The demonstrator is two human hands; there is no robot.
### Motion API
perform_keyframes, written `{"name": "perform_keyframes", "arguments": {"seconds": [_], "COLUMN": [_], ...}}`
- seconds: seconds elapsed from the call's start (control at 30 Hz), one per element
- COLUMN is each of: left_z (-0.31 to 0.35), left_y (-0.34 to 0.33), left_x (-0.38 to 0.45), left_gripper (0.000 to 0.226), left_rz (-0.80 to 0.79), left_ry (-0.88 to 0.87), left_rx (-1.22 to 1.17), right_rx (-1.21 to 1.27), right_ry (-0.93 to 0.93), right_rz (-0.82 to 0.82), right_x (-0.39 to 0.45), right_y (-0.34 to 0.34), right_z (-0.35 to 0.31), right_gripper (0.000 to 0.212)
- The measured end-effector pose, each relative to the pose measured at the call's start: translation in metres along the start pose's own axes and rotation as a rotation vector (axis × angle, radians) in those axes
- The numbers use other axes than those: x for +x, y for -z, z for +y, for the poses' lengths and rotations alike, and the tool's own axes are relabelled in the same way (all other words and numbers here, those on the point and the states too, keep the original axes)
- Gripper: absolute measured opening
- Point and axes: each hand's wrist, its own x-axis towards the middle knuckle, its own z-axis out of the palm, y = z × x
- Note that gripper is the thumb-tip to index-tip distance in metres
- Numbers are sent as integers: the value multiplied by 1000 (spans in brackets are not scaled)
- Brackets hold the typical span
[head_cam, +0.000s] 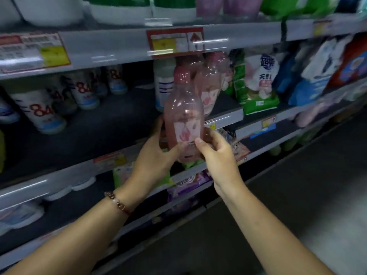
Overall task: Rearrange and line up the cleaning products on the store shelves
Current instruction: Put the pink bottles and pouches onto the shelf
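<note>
Both hands, left hand (pixel 154 153) and right hand (pixel 216 153), grip pink bottle (pixel 183 116) low on body; rigid, slick plastic, likely top-heavy above grip

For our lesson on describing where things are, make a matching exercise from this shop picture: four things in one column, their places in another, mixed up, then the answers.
Things
1. pink bottle
2. white 84 bottles
3. green bag
4. bracelet

Places
A. on the left wrist
B. on the shelf, to the right of the pink bottles
C. held upright in both hands, left hand and right hand, in front of the shelf
D. on the shelf, far left

Pairs: 1-C, 2-D, 3-B, 4-A
</note>
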Motion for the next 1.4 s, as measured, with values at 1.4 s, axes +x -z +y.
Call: {"name": "perform_keyframes", "arguments": {"seconds": [1.4], "left_z": [68], "left_y": [-225], "left_x": [88], "left_gripper": [65], "left_rz": [449], "left_ry": [364], "left_rx": [793], "right_rx": [-928], "right_ry": [321], "right_rz": [-723], "right_x": [208], "right_y": [199], "right_z": [-36], "right_gripper": [49]}}
